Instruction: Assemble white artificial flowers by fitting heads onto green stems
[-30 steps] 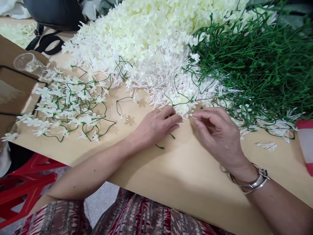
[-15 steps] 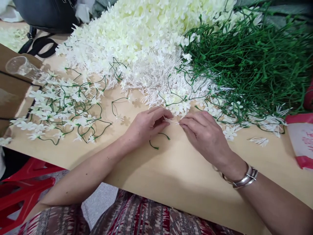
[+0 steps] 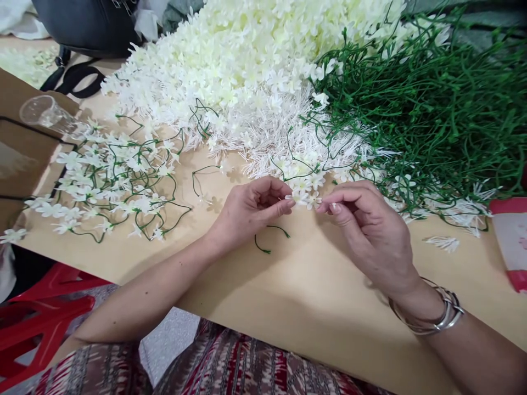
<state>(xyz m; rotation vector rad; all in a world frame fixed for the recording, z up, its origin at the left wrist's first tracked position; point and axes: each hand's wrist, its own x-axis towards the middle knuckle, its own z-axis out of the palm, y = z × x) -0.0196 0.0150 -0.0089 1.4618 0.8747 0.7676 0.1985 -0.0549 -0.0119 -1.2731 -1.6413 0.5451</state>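
Observation:
My left hand (image 3: 251, 209) is curled, thumb and fingers pinched on a thin green stem (image 3: 269, 237) whose loose end curves down onto the tan table (image 3: 296, 296). A small white flower (image 3: 297, 198) sits at the fingertips of that hand. My right hand (image 3: 366, 230) faces it from the right, with thumb and forefinger pinched on another small white flower (image 3: 316, 201). The two sets of fingertips are almost touching at the near edge of a big heap of loose white flowers (image 3: 247, 71).
A pile of bare green stems (image 3: 428, 109) fills the right. Finished stems with flowers (image 3: 115, 181) lie spread at the left, by a clear plastic cup (image 3: 43, 112) and a brown box (image 3: 20, 148). A black bag (image 3: 86, 22) sits behind; a red stool (image 3: 41, 323) is below left.
My right hand drew back slightly to the right with a flower pinched in it, after meeting the left hand half a second ago. My left hand lifted a little with the stem.

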